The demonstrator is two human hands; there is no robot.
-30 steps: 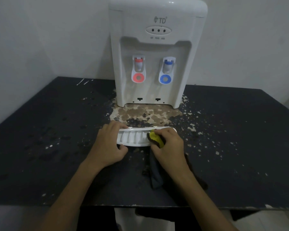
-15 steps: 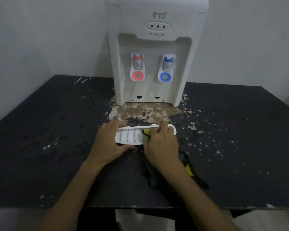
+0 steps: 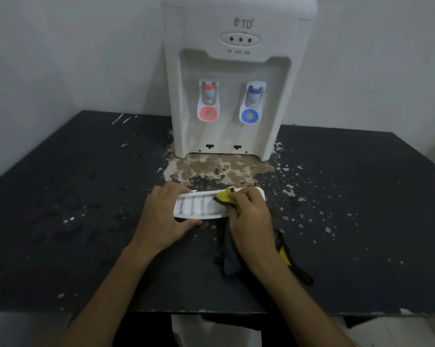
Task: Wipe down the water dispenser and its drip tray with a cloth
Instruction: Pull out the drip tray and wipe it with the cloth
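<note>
Two hands: the left hand (image 3: 165, 219) and the right hand (image 3: 251, 216) are both at the drip tray (image 3: 196, 209), forearms reaching in from the near edge.
Tray place: it is on the black table (image 3: 61, 196), in front of the water dispenser (image 3: 236, 71) and apart from it, taken out of its slot.
Tray axis: the long side runs left to right, parallel to the front of the dispenser; the ribbed face is turned up toward the camera.
Left hand: it holds the left end of the tray, fingers curled over the far edge and thumb along the near edge.
Right hand: it is palm down over the right end, and its curled fingers pinch the cloth (image 3: 225, 197) against the ribs.
Cloth: the yellow part is bunched on the tray; the dark part trails back under the wrist onto the table.
Dispenser: it is white and upright, facing the person, with a red tap (image 3: 207, 96) on the left and a blue tap (image 3: 252, 96) on the right.
Writing: "TD" with a small logo is near the top; the small words under the three lamps are too blurred to read.
Table surface: the black coat is peeled into pale flakes around the dispenser base.
</note>
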